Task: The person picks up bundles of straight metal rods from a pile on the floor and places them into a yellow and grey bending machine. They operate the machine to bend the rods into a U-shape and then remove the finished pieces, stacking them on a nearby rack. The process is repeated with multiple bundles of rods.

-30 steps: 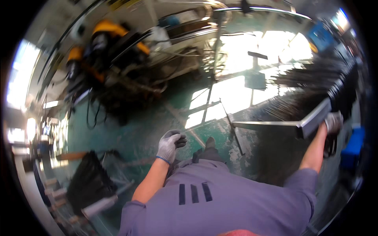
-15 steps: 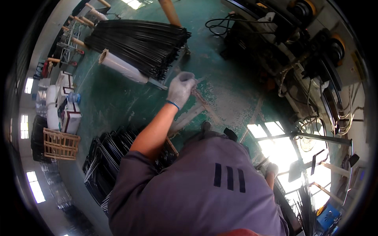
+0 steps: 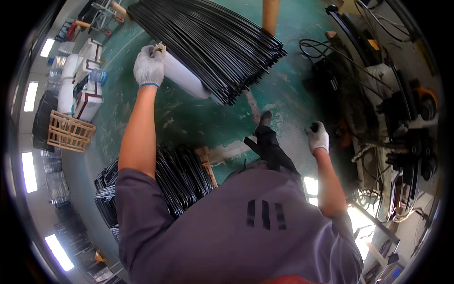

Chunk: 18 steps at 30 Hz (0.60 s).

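Observation:
My left hand (image 3: 150, 67), in a white knit glove with a blue cuff, is raised at the far left with its fingers curled. It overlaps the ragged cardboard-core end of a roll of clear plastic film (image 3: 185, 75); whether it touches the roll or holds anything is hidden. The roll lies slanted along the near side of a large stack of black rods or tubes (image 3: 213, 38). My right hand (image 3: 318, 137), gloved too, hangs to the right of my leg. Its fingers curl in toward the thumb, and nothing shows between them.
Bent black metal frames (image 3: 182, 177) are stacked on a wooden pallet (image 3: 206, 163) at my left. A wooden crate (image 3: 71, 131) and white boxes (image 3: 90, 106) stand along the left. Dark machinery (image 3: 411, 109) and loose cables (image 3: 317, 47) line the right. A cardboard tube (image 3: 270, 16) rises behind the rods.
I have stepped closer to the rod stack. My left hand has moved left, across to the roll's end. My right hand has come forward from beside my body.

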{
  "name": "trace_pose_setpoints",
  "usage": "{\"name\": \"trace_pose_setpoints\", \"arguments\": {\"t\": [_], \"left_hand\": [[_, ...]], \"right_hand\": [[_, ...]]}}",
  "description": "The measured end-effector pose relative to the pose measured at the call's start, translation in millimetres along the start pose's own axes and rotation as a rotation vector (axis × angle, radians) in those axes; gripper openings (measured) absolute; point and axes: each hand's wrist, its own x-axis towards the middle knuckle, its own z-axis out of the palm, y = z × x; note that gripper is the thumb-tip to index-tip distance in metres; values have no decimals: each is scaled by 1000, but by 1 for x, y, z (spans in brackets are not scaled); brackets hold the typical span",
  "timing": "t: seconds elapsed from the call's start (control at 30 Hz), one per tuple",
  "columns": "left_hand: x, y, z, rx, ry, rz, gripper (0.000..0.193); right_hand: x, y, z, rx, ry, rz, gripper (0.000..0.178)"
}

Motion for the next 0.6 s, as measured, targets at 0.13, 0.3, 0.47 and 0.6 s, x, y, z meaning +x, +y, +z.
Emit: {"name": "trace_pose_setpoints", "arguments": {"t": [0.13,0.3,0.47,0.6], "left_hand": [[48,-39,39,157,-19,-61,43],[66,-41,77,299,-162,-194,39],[64,-25,85,275,-29,-52,21],[71,-13,86,302,-31,-111,18]], "right_hand": [[78,-136,92,34,-213,-215,59],[160,-270,197,-154,-383,-220,93],[199,-360,277,-497,-277,-275,122],[204,-381,293,-540,-335,-314,110]]}}
